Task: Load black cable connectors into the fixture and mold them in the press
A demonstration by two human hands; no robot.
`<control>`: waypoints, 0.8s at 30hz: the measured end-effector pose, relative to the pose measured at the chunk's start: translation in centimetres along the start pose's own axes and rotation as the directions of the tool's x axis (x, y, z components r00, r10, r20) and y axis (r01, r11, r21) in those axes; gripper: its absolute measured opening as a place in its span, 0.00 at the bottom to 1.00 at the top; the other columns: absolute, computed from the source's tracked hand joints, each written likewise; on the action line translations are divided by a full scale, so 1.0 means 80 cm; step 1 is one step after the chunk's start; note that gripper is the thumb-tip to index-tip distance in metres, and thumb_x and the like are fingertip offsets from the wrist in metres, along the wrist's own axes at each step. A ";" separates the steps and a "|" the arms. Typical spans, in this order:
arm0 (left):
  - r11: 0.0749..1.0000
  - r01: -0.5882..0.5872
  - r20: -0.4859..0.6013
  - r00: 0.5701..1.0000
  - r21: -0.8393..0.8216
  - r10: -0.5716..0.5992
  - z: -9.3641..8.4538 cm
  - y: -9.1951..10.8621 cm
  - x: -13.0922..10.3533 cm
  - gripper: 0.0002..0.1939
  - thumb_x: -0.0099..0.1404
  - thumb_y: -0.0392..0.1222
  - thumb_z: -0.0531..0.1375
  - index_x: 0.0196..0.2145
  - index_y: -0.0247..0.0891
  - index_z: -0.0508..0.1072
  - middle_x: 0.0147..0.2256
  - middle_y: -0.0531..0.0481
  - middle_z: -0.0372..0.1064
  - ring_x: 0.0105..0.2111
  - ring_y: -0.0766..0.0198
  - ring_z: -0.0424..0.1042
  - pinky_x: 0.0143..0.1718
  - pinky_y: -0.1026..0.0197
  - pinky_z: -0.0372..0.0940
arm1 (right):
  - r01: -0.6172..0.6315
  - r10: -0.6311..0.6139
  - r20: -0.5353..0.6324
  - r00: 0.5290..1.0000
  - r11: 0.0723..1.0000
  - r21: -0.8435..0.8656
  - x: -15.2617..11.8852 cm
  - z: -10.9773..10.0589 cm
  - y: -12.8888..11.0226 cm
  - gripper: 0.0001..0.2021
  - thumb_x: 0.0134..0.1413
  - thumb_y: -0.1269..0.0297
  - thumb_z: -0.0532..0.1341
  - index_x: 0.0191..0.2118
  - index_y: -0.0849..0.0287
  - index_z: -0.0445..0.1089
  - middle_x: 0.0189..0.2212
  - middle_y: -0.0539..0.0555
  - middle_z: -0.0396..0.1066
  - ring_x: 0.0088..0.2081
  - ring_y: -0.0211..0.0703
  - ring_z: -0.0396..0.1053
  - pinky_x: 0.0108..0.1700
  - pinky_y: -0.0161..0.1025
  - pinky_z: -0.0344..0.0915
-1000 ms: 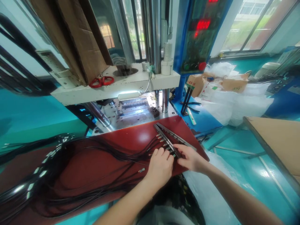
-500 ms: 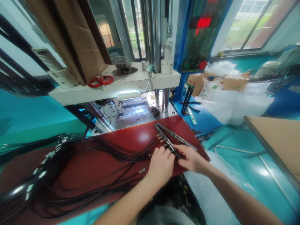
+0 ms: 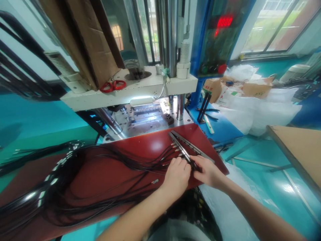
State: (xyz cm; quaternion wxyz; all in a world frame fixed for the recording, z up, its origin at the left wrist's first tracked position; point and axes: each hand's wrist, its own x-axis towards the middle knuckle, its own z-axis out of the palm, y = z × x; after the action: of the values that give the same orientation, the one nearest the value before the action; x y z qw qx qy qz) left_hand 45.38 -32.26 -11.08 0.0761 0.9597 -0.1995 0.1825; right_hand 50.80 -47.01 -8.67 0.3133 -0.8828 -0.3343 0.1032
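Note:
A slim dark metal bar [image 3: 180, 146] lies slanted on the red-brown board [image 3: 140, 145], with several cable ends along its left edge. My right hand [image 3: 209, 172] grips the bar's near end between thumb and fingers. Against the bar's left side, my left hand [image 3: 177, 175] is closed with its fingers curled; whatever sits under the fingertips is hidden. A second slotted bar [image 3: 194, 147] lies just to the right, meeting the first near their far ends. Thin black cables [image 3: 120, 160] run leftward from the bar. One loose cable end with a metal tip [image 3: 154, 181] rests left of my left hand.
A press [image 3: 147, 117] with a lit metal bed stands behind the board. Red-handled scissors [image 3: 112, 86] lie on its white plate. A thick cable bundle [image 3: 60, 167] covers the board's left. A cutter [image 3: 208, 124] and pliers lie on the blue ledge [image 3: 225, 129].
The whole view has shifted slightly, so the scene appears a little further right. Both hands stay at the bar in nearly the same pose.

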 end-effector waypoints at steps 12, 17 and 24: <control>0.993 0.112 0.338 0.934 0.026 -0.114 -0.119 -0.147 -0.061 0.30 0.52 0.48 0.60 0.52 0.41 0.57 0.50 0.45 0.56 0.51 0.53 0.54 0.50 0.51 0.52 | -0.347 0.266 0.319 0.909 0.910 0.229 0.018 -0.002 0.015 0.16 0.38 0.69 0.51 0.38 0.59 0.61 0.20 0.46 0.64 0.16 0.35 0.60 0.18 0.32 0.58; 0.989 0.090 0.388 0.913 0.115 -0.128 -0.112 -0.204 -0.095 0.16 0.57 0.43 0.56 0.43 0.39 0.63 0.45 0.47 0.61 0.48 0.57 0.58 0.54 0.51 0.47 | -0.432 0.290 0.440 0.850 0.861 0.268 0.046 -0.038 0.003 0.07 0.33 0.71 0.51 0.26 0.60 0.61 0.13 0.45 0.58 0.15 0.33 0.58 0.16 0.28 0.52; 0.990 0.057 0.347 0.932 0.131 -0.100 -0.083 -0.179 -0.084 0.06 0.64 0.39 0.47 0.34 0.36 0.61 0.33 0.49 0.65 0.34 0.60 0.63 0.37 0.58 0.57 | -0.423 0.461 0.295 0.837 0.887 -0.186 0.114 -0.074 -0.001 0.05 0.33 0.75 0.53 0.21 0.60 0.64 0.10 0.47 0.59 0.14 0.36 0.59 0.16 0.30 0.52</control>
State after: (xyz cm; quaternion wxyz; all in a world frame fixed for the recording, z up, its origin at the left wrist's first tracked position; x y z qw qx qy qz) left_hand 43.38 -15.41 -8.61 -0.0110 0.9869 -0.1603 0.0158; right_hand 59.95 -43.87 -3.75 0.1697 -0.9222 -0.1745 0.3005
